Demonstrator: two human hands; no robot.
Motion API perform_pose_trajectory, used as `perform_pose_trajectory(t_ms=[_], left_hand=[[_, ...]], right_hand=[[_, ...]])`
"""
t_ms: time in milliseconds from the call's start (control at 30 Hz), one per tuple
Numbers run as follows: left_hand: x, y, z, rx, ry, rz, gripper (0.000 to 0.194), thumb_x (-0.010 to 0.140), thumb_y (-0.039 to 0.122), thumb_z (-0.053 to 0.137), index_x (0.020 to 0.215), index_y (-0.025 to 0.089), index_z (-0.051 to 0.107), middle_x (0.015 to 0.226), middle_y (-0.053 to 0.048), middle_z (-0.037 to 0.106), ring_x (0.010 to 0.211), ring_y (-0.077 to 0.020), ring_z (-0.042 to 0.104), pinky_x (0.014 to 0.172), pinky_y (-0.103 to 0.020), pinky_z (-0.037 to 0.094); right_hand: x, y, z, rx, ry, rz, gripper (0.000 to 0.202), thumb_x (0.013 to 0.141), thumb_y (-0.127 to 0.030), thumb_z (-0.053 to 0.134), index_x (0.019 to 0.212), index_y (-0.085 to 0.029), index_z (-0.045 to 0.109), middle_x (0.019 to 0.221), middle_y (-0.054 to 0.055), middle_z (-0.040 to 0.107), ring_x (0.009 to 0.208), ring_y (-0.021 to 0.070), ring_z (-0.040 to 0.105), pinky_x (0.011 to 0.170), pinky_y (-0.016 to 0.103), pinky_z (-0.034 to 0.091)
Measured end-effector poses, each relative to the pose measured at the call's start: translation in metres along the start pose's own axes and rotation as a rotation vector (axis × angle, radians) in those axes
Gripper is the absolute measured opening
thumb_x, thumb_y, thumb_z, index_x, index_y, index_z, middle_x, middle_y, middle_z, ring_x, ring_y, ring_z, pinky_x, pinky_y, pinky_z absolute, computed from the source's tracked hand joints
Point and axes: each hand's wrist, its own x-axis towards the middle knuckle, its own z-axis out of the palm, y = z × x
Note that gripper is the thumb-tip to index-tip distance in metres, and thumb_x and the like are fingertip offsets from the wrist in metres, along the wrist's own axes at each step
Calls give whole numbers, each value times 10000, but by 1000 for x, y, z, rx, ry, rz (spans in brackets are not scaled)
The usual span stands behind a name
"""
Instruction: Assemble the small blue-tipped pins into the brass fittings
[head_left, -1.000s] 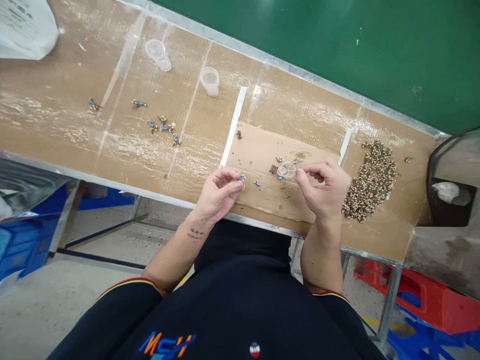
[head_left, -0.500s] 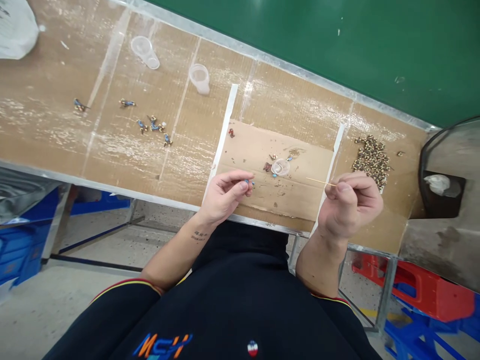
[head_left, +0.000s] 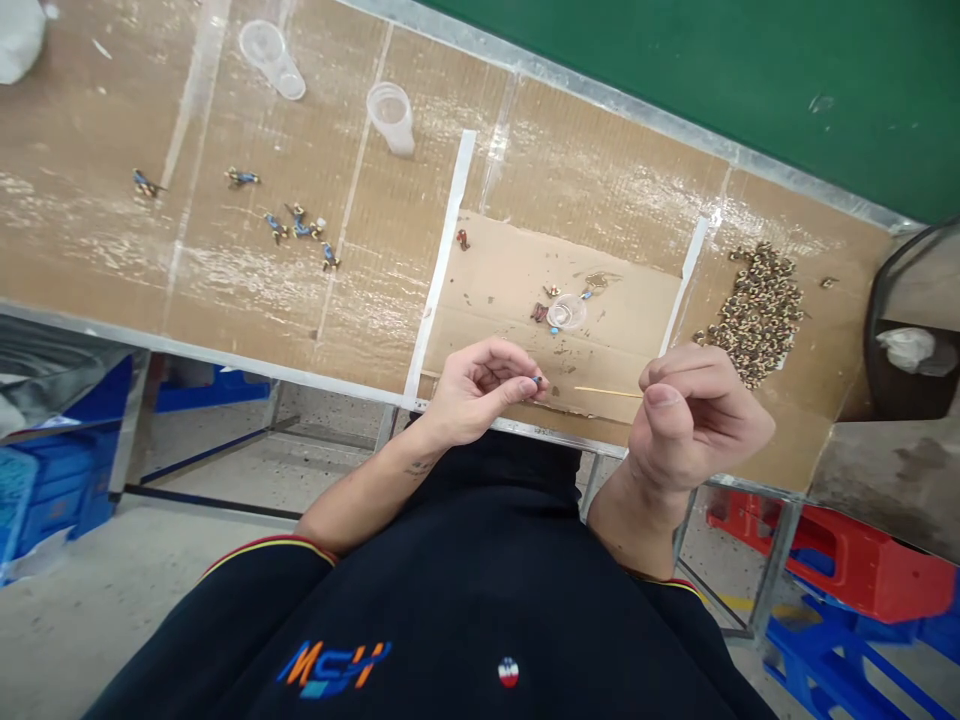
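Note:
My left hand [head_left: 487, 392] is closed, with thumb and fingertips pinching a small blue piece [head_left: 537, 380]; most of it is hidden. Across from it, my right hand [head_left: 694, 415] grips a thin wooden stick [head_left: 606, 391], whose free end points left toward the blue piece without touching it. Beyond both hands lies a cardboard sheet [head_left: 495, 320]. On it are a small clear cup [head_left: 568, 312], a dark red piece [head_left: 539, 312] beside the cup, a tiny blue bit [head_left: 554, 330] and a wet patch [head_left: 600, 281]. A red figure [head_left: 463, 239] lies near the sheet's far left corner.
A heap of small brown-and-cream pieces [head_left: 757, 310] is on the right. Several blue figures [head_left: 301, 224] lie on the left of the table. Two clear plastic cups [head_left: 391, 118] lie farther back. Red and blue stools [head_left: 874, 560] stand below the table at right.
My left hand has moved right with the blue piece, and the stick's tip is now nearer to it. The stick sits slightly lower in view. The whole view has shifted a little.

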Motion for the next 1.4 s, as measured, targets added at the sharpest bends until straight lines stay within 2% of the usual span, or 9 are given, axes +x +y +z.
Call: perform_pose_trajectory(t_ms=[100, 300, 467, 633, 800, 1400], left_hand=[[-2, 2, 0, 32, -11, 23, 230, 864, 353, 834, 851, 150, 726, 825, -55, 806, 702, -133, 775, 675, -213, 644], [-5, 2, 1, 114, -30, 84, 167, 895, 316, 799, 868, 154, 768, 876, -78, 819, 760, -146, 790, 684, -208, 653], [-6, 2, 0, 144, -31, 72, 170, 903, 324, 788, 887, 156, 776, 874, -77, 824, 757, -151, 796, 671, -205, 657], [-6, 3, 0, 134, -49, 79, 133, 906, 296, 783, 885, 165, 782, 858, -65, 825, 749, -155, 801, 671, -207, 666], [-7, 2, -3, 163, -39, 34, 201, 898, 363, 791, 879, 164, 782, 832, -66, 814, 712, -155, 790, 670, -226, 670], [-8, 4, -2, 207, -63, 43, 198, 914, 369, 772, 887, 173, 783, 833, -69, 808, 708, -155, 784, 659, -228, 662]], right_hand=[[-1, -4, 1, -3, -45, -20, 274, 889, -285, 727, 667, -224, 577, 569, -50, 488, 510, 118, 450, 505, 306, 321], [-1, -10, -1, -58, -110, -88, 212, 874, -245, 729, 702, -234, 606, 595, -46, 526, 502, 119, 467, 500, 314, 332], [-3, -14, 1, -94, -128, -127, 177, 851, -196, 727, 724, -230, 608, 604, -49, 540, 502, 114, 465, 497, 305, 347], [-4, -16, 1, -143, -161, -122, 200, 837, -191, 733, 697, -235, 597, 596, -49, 558, 498, 112, 471, 489, 303, 356], [-3, -17, 1, -186, -167, -127, 237, 839, -214, 742, 653, -244, 597, 560, -42, 556, 482, 122, 486, 466, 311, 378], [-3, -17, 3, -151, -209, -141, 240, 823, -153, 752, 654, -238, 603, 565, -38, 565, 484, 116, 486, 459, 307, 362]])
